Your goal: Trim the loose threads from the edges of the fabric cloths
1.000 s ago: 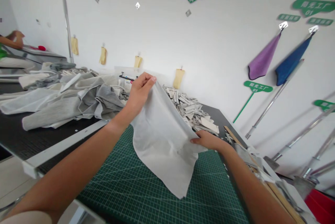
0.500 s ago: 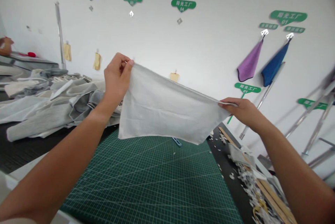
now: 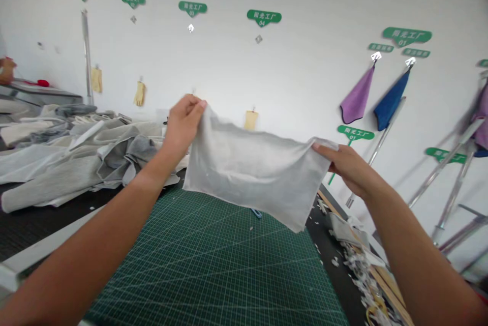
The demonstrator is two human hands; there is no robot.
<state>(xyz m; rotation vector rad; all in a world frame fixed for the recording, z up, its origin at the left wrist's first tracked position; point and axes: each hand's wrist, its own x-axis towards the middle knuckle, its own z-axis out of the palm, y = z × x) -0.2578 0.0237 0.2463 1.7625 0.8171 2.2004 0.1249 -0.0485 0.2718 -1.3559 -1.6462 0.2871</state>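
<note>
A pale grey, thin cloth (image 3: 247, 163) hangs in the air between my two hands, above the green cutting mat (image 3: 221, 265). My left hand (image 3: 186, 117) pinches its upper left corner. Near the upper right corner, my right hand (image 3: 339, 158) grips it with the thumb in front; a small flap of fabric stands above that thumb. The top edge sags a little, and the lower right corner dangles lowest. Part of a blue tool (image 3: 256, 212) shows on the mat beneath the lower edge, the rest hidden behind the fabric.
Grey and white fabric pieces (image 3: 76, 153) are heaped at the left. Wooden strips (image 3: 389, 285) and white scraps (image 3: 358, 260) lie along the mat's right side. Purple cloth (image 3: 358, 94), blue cloth (image 3: 392, 99) and metal poles (image 3: 450, 163) line the wall. A person's hand (image 3: 6, 69) shows far left.
The cloth's top edge has gone from taut to slack, and its lower right corner has dropped. My left hand has moved slightly right and down. Both hands keep their hold.
</note>
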